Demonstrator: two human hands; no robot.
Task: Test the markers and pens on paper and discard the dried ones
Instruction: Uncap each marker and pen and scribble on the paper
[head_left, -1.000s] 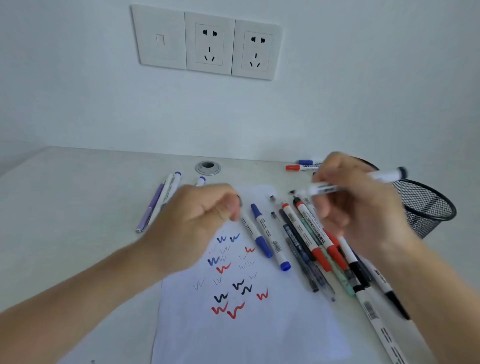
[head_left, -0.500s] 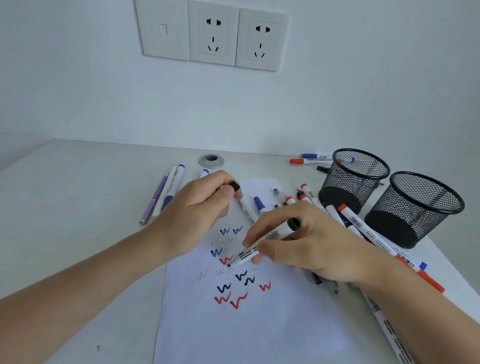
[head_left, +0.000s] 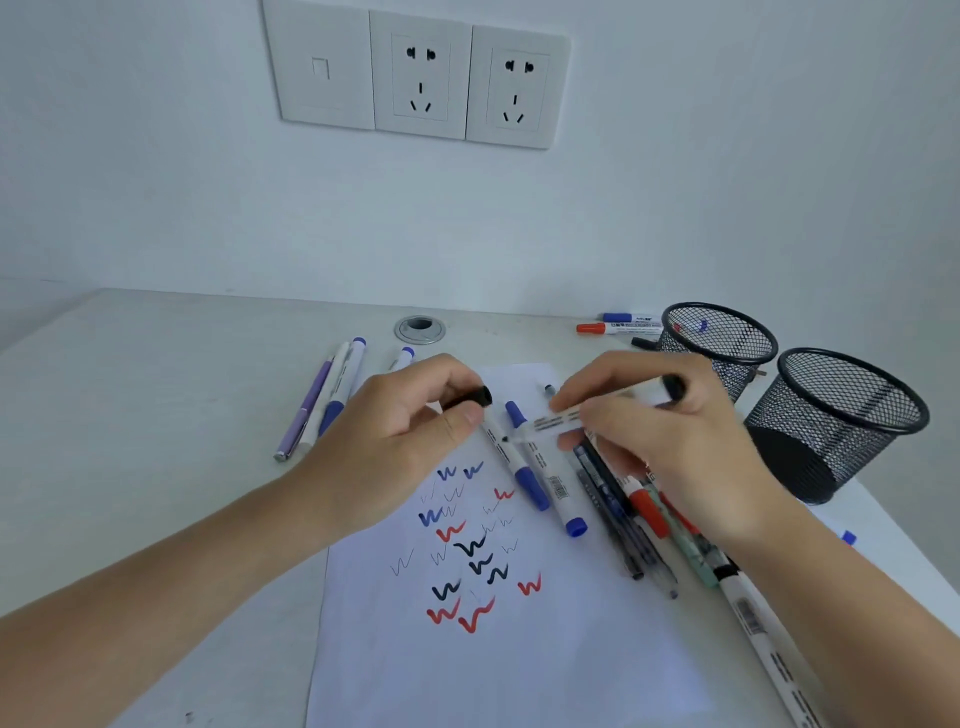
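- Marker (head_left: 597, 410) lay across the right hand (head_left: 670, 447), whose grip was closed round the white barrel, tip aimed left toward the black cap (head_left: 475, 397); I judged that suited recapping after a test.
- Left hand (head_left: 410, 441) pinched that cap between thumb and forefinger, open end seemingly facing the tip, the 2 parts near but not touching.
- Paper (head_left: 519, 665) sat mid-desk under both hands, covered in blue, red and black squiggles, so new strokes could go beside them.
- 2 mesh cups (head_left: 836, 415) stood to the right, probably for sorting.
- Marker's tip was blurred, its ink colour unclear.
- Right forearm hid part of the pen pile (head_left: 639, 525).
- Contents of the cups were hard to make out.
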